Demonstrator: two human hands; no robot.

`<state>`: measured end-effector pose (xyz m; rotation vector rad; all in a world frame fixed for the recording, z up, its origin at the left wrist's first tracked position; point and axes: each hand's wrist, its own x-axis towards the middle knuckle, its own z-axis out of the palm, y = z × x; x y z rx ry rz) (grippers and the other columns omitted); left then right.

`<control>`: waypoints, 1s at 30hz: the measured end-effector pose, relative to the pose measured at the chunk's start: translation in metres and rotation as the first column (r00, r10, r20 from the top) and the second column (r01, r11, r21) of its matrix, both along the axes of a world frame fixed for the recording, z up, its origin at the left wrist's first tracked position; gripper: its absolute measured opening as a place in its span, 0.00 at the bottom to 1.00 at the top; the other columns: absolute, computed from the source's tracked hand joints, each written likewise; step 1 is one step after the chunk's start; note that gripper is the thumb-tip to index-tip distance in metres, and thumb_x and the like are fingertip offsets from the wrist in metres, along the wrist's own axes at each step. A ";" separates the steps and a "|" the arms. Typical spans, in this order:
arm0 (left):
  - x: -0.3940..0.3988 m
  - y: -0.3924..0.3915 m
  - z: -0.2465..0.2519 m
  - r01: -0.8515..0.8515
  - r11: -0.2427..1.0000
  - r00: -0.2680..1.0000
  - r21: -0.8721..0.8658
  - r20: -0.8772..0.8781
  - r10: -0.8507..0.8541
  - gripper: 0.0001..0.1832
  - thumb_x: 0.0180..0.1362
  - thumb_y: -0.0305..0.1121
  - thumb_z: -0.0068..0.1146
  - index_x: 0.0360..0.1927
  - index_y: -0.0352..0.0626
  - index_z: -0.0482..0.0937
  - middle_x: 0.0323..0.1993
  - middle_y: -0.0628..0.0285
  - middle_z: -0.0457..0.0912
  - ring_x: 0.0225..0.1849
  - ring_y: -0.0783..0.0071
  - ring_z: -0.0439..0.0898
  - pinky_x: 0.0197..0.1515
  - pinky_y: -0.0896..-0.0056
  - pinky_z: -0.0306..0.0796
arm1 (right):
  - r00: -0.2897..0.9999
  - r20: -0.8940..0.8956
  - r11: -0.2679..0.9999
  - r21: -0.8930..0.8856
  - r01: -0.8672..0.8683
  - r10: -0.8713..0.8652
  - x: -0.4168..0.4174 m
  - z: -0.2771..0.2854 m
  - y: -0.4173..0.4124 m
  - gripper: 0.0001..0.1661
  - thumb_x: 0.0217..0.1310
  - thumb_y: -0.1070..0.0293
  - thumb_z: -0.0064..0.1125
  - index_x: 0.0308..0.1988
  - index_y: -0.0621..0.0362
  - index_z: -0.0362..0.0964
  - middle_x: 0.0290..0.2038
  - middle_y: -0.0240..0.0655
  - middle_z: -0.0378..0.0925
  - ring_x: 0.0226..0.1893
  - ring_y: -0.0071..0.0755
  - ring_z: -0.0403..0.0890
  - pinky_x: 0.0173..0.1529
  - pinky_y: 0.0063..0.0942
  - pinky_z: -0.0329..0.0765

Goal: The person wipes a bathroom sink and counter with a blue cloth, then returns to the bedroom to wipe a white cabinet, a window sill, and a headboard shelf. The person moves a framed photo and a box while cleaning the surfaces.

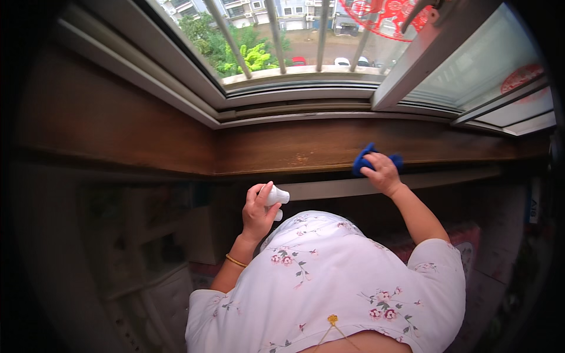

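My right hand (383, 174) presses a bunched blue cloth (363, 161) against the front part of a brown wooden windowsill (265, 143), right of the middle. Farther left, my left hand (258, 212) is closed around a white plastic bottle (277, 196), held in front of the sill and close to my body. The bottle's nozzle end points to the right, and much of the bottle is hidden by the fingers. Between the hands, the sill's surface shows a worn, scratched patch (301, 157). The cloth and its edges look slightly blurred.
Behind the sill runs a metal window frame (300, 95) with upright bars (274, 37) outside. A sash (412, 66) with a handle stands at the right, with red paper decorations (388, 17) on the glass. A pale ledge (329, 189) lies below the sill. Dim furniture is at the lower left.
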<state>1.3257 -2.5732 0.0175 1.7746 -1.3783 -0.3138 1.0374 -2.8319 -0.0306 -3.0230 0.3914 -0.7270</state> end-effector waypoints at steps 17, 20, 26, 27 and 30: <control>-0.044 -0.035 0.003 -0.015 1.000 1.000 0.020 -0.018 0.016 0.30 0.44 0.23 0.62 0.55 0.44 0.70 0.46 0.54 0.70 0.44 0.58 0.74 0.44 0.66 0.71 | 0.507 0.247 0.561 0.462 0.687 -0.826 -0.218 -0.037 -0.159 0.21 0.56 0.63 0.53 0.50 0.54 0.70 0.54 0.41 0.69 0.55 0.40 0.69 0.57 0.33 0.65; -0.043 -0.032 0.004 -0.006 0.998 1.000 0.058 0.010 0.006 0.30 0.44 0.24 0.63 0.55 0.44 0.70 0.46 0.53 0.70 0.44 0.57 0.74 0.44 0.66 0.71 | 0.689 0.018 0.684 0.142 0.715 -0.724 -0.150 -0.021 -0.145 0.29 0.54 0.48 0.54 0.54 0.48 0.67 0.60 0.41 0.62 0.61 0.49 0.60 0.63 0.44 0.56; -0.032 -0.021 0.004 -0.071 0.997 0.998 0.044 0.007 0.070 0.30 0.44 0.26 0.64 0.55 0.44 0.70 0.46 0.54 0.71 0.43 0.58 0.75 0.43 0.65 0.72 | 0.429 -0.341 0.435 0.063 0.898 -0.836 -0.087 -0.026 -0.123 0.40 0.51 0.38 0.52 0.60 0.45 0.60 0.64 0.39 0.55 0.64 0.51 0.52 0.63 0.56 0.51; -0.029 -0.018 0.004 -0.086 0.995 0.996 0.045 0.000 0.086 0.30 0.45 0.26 0.64 0.55 0.45 0.70 0.46 0.54 0.71 0.43 0.58 0.75 0.43 0.65 0.72 | 0.451 -0.333 0.458 0.062 0.887 -0.828 -0.073 -0.027 -0.110 0.40 0.51 0.38 0.52 0.60 0.45 0.60 0.64 0.40 0.55 0.65 0.52 0.51 0.62 0.56 0.51; -0.019 -0.005 -0.001 -0.108 0.992 0.990 0.070 -0.078 0.114 0.30 0.46 0.25 0.62 0.56 0.44 0.69 0.47 0.53 0.70 0.45 0.58 0.73 0.45 0.66 0.70 | 0.589 -0.335 0.601 0.080 0.796 -0.735 -0.006 -0.018 -0.066 0.42 0.49 0.38 0.54 0.60 0.46 0.60 0.63 0.42 0.55 0.65 0.53 0.50 0.62 0.58 0.50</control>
